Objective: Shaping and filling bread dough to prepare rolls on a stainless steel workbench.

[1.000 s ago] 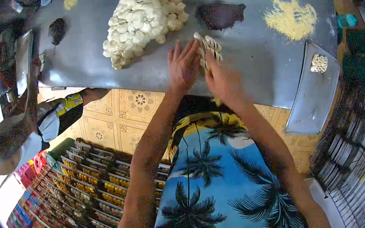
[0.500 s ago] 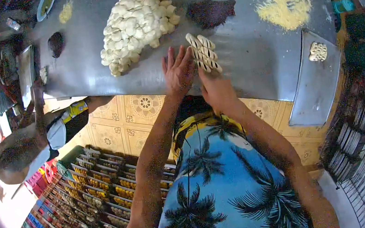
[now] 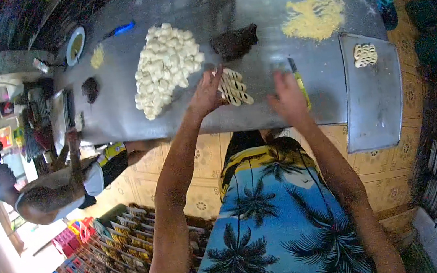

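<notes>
A flat piece of pale dough (image 3: 234, 87), cut with rows of slits, lies near the front edge of the metal table. At its left side is my left hand (image 3: 207, 92), thumb and fingers apart and touching the edge. My right hand (image 3: 288, 97) hovers to the right of the piece, blurred, its fingers looking stretched out. Close along its right side is a yellow-handled cutter (image 3: 302, 90) with a dark tip. Beyond my left hand spreads a heap of white dough pieces (image 3: 166, 65). A dark brown mass (image 3: 235, 43) sits behind the slit piece.
Yellow crumbs (image 3: 314, 18) are scattered at the right. A metal tray (image 3: 372, 106) holds another slit dough piece (image 3: 365, 54) and overlaps the table's right end. Another person (image 3: 48, 194) works at the left. Racks of filled trays (image 3: 132, 235) stand below.
My right hand has moved right, away from the slit dough, and the yellow cutter now shows beside it. My left hand stays at the dough's left edge. The view has shifted.
</notes>
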Demonstrator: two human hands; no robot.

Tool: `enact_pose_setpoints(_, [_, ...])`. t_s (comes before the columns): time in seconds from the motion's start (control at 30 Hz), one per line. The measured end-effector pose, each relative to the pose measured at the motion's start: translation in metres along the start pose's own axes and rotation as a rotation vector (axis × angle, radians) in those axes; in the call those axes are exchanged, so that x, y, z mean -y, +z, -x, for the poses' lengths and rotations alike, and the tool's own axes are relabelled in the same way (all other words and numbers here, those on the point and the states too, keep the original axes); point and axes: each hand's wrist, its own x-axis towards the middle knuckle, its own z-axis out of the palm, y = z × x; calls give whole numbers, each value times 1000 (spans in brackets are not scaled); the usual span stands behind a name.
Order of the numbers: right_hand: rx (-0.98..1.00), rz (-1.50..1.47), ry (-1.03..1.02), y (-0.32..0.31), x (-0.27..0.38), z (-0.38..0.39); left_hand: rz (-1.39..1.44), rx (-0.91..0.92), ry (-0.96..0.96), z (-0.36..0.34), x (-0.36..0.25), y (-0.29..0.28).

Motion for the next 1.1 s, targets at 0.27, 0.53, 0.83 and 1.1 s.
enact_pose_setpoints(0.27, [349,134,9,69,87,-55,71,166,104,-32,4,10])
enact_pose_setpoints(0.53, [348,-1335,389,17,35,-22,375,133,345,-48,-55,-53])
enact_pose_setpoints(0.83, [-178,-1105,588,0,-4,-24,1963,704,-599,-154,-114,56])
enact_pose_setpoints(1.1, [-544,-908,1037,-29,-9,59,1478,340,-171,-271,-137,34])
